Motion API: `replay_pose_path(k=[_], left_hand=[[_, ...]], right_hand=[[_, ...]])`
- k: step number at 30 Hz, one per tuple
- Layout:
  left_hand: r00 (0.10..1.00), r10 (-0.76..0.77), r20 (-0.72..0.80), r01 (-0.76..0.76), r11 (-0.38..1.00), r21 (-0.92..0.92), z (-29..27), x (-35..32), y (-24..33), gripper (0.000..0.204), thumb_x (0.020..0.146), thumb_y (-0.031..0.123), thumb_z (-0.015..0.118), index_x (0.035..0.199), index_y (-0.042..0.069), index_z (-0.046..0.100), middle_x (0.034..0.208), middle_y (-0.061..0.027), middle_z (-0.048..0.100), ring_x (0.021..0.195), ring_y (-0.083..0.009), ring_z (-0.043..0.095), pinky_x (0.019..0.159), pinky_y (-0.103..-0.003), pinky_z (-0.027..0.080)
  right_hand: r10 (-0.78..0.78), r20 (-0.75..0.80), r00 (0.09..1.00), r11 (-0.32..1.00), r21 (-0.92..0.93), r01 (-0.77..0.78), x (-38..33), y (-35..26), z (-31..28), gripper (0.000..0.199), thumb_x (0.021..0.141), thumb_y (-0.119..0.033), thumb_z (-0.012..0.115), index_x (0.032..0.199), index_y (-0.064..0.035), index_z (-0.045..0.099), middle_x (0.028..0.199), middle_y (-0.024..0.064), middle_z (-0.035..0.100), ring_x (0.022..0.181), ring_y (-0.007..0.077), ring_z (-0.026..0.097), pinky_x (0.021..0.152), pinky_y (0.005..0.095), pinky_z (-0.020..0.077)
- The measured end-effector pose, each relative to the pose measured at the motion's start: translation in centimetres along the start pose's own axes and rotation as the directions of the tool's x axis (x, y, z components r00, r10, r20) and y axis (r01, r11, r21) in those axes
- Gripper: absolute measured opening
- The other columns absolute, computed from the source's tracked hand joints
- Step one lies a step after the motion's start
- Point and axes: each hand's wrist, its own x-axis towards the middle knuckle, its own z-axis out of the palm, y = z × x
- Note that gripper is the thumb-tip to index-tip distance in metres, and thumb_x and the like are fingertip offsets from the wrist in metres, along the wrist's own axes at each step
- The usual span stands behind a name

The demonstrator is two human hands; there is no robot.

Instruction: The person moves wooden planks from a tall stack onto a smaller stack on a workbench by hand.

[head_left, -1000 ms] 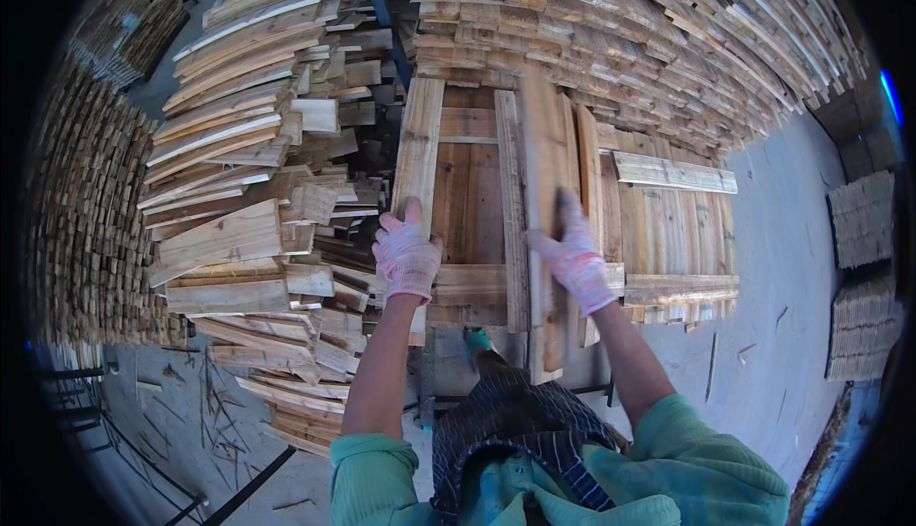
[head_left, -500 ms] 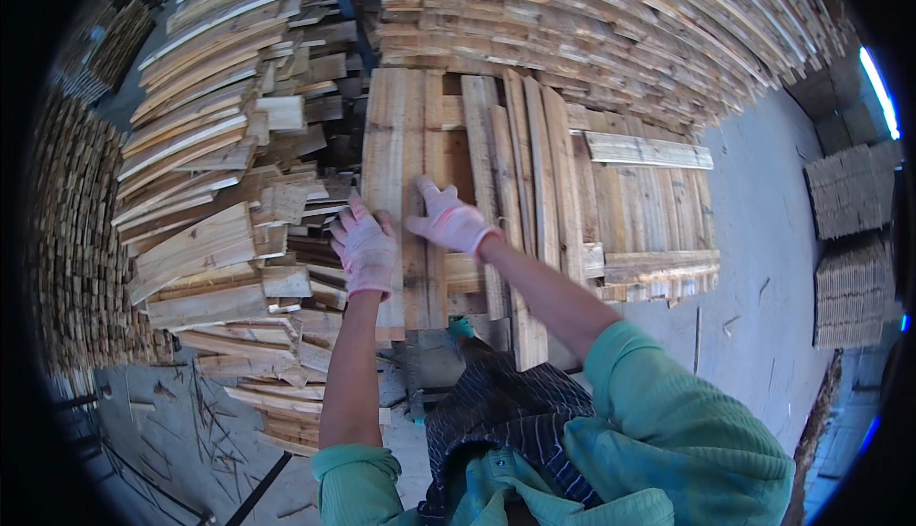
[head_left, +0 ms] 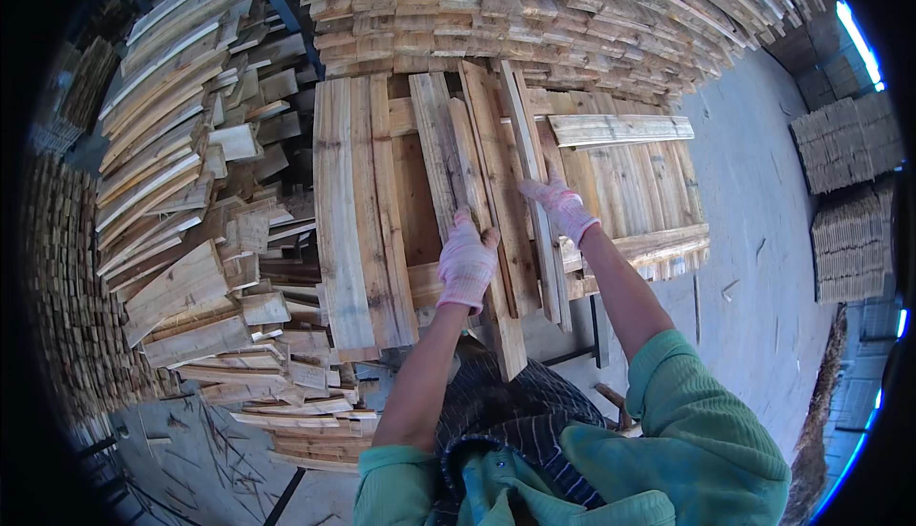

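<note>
My left hand (head_left: 468, 263), in a pale pink knit glove, is closed over a narrow wooden board (head_left: 508, 340), whose near end sticks out toward my body. My right hand (head_left: 561, 209), gloved alike, grips a thin board (head_left: 523, 130) that is tipped up on its edge. Another loose board (head_left: 489, 144) lies between my two hands. To the left, several planks (head_left: 348, 211) sit side by side across the crosspieces of the stack. The fingertips under the boards are partly hidden.
A heap of offcut boards (head_left: 196, 287) rises at my left. Beyond the work stack stands a high lumber pile (head_left: 458, 25). One short board (head_left: 620, 129) lies crosswise on the right-hand planks (head_left: 639, 182). Bundled wood stacks (head_left: 849, 144) stand far right across the grey floor (head_left: 744, 240).
Both hands have moved right, from the left planks to the loose narrow boards. One board is now tilted on edge by my right hand. The view has shifted a little.
</note>
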Motion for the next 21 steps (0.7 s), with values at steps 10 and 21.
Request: replay_pose_path(k=[10, 21], left_hand=[[0.978, 0.044, -0.203, -0.012, 0.988, 0.155, -7.7, 3.8, -1.4, 0.06, 0.097, 0.025, 0.062, 0.148, 0.007, 0.036, 0.133, -0.026, 0.055, 0.114, -0.0447, 0.062, 0.092, -0.055, 0.052], [0.778, 0.088, -0.622, 0.039, 0.981, 0.189, -12.6, 0.0, -13.2, 0.058, 0.1, 0.041, 0.052, 0.143, 0.003, 0.047, 0.134, -0.0254, 0.053, 0.129, -0.0395, 0.051, 0.107, -0.053, 0.043]], right_hand=[[0.076, -0.079, 0.994, 0.891, -0.443, -0.103, -5.1, -9.8, 3.9, 0.103, 0.087, -0.049, 0.07, 0.163, -0.0176, 0.009, 0.14, 0.0305, 0.051, 0.124, 0.0413, 0.059, 0.102, 0.043, 0.0475], [-0.04, -0.204, 0.978, 0.771, -0.629, -0.099, -4.1, -6.3, 3.6, 0.102, 0.084, -0.052, 0.072, 0.163, -0.0197, 0.016, 0.138, 0.0405, 0.043, 0.124, 0.0513, 0.054, 0.106, 0.0483, 0.0452]])
